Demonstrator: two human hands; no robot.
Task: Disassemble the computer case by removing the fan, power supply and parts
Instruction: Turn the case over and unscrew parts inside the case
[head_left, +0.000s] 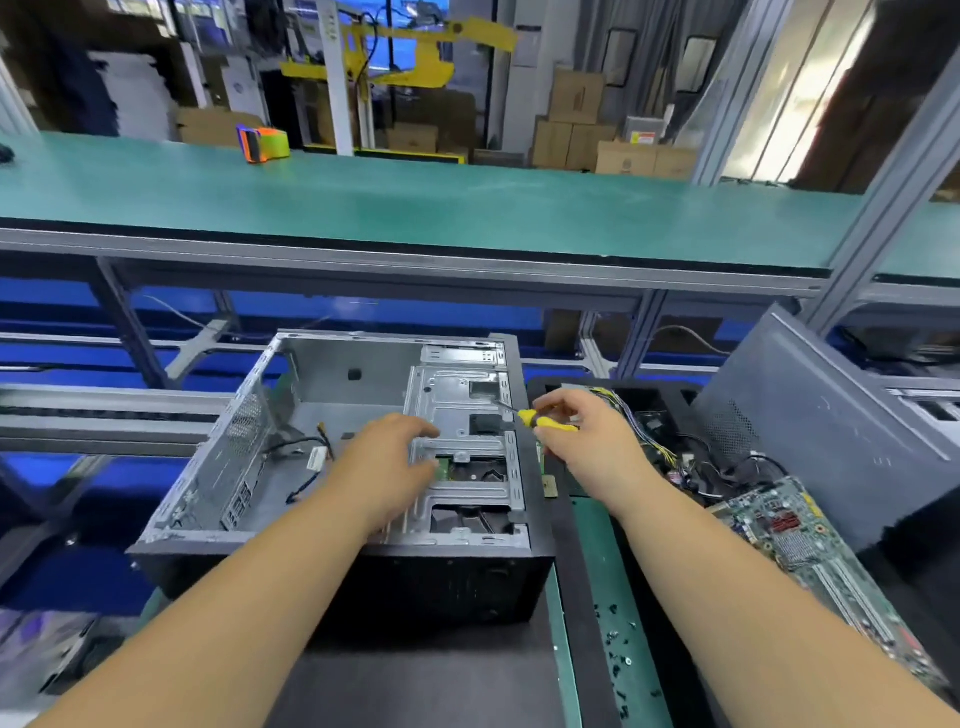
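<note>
Now: left hand (396, 457) fingers spread loose on drive cage (464, 447) inside computer case (244, 467) — right hand (582, 441), at 3 o'clock, pinching yellow screwdriver (545, 420).

Bare matt metal case (332, 374) (black plastic front), glossy yellow plastic screwdriver (545, 420)

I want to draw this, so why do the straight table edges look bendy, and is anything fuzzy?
Head view: the wide lens bows the long green table edge; the right hand holding the yellow-handled screwdriver looks slightly smeared; the far cardboard boxes are soft.
</note>
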